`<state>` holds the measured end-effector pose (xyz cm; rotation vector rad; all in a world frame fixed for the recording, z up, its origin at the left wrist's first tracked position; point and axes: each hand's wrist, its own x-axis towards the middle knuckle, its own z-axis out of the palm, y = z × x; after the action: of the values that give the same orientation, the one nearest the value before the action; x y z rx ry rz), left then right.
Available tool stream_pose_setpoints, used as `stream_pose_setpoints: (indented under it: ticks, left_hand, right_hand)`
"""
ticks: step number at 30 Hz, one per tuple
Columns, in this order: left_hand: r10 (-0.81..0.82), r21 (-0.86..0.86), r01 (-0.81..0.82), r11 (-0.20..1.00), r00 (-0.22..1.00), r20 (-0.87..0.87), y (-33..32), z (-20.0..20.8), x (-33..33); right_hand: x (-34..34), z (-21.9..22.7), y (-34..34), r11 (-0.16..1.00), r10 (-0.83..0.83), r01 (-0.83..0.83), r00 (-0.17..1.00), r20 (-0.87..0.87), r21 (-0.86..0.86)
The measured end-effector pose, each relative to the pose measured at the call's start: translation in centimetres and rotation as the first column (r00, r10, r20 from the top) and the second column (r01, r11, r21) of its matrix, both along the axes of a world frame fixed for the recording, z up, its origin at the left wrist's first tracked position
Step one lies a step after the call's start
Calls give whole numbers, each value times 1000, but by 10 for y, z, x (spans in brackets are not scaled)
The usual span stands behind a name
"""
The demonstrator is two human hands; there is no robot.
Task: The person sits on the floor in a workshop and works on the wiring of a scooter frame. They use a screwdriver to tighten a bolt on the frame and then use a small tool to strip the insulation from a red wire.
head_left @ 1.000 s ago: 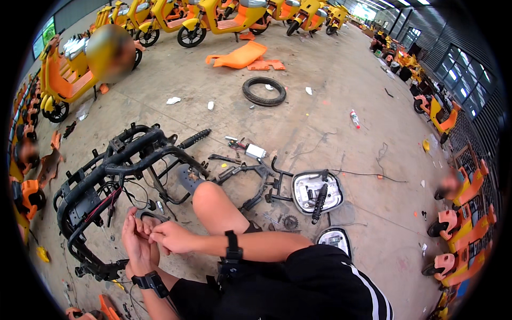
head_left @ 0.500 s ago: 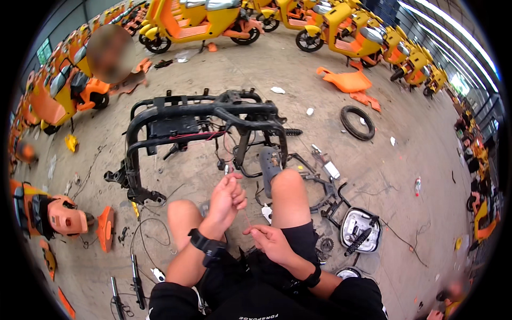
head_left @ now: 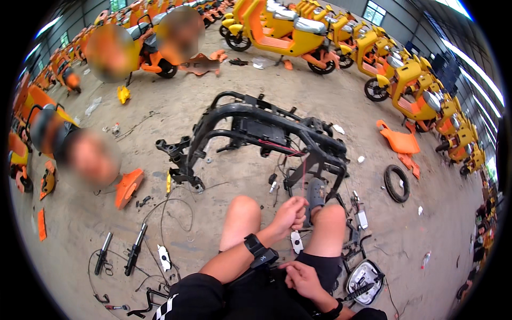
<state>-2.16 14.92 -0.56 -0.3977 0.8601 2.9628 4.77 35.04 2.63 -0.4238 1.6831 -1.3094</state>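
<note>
A bare black scooter frame (head_left: 250,110) stands on the floor in front of my knees. From it a thin red wire (head_left: 304,178) runs down, taut, to my left hand (head_left: 290,214), whose fingers are closed on it. My right hand (head_left: 304,278) is lower, close to my lap, with thumb and forefinger pressed together and the other fingers curled. Whatever it pinches is too small to make out. More red wire lies along the frame's side, beside a black box (head_left: 258,129) mounted inside the tubes.
Two shock absorbers (head_left: 136,250) and loose cables lie at left, near an orange panel (head_left: 129,188). At right are a tyre (head_left: 397,183), an orange fairing (head_left: 399,140) and a white-lined housing (head_left: 366,282). Rows of yellow scooters (head_left: 288,37) stand behind.
My view has turned left, so the frame sits further right in the picture. My left hand has moved away from my right, and the red wire above it now shows taut.
</note>
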Motion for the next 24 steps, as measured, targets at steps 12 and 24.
stream_pose_setpoints:
  ticks: [12,24]
  left_hand:
    - [171,-250,-174,952,985,-36,-6,15,20]
    - [67,-606,-184,774,975,-210,2,-12,41]
  right_hand:
    - [-75,52,-14,887,169,-287,931,-323,-363]
    - [-98,169,56,726,-566,-338,203,-799,-599]
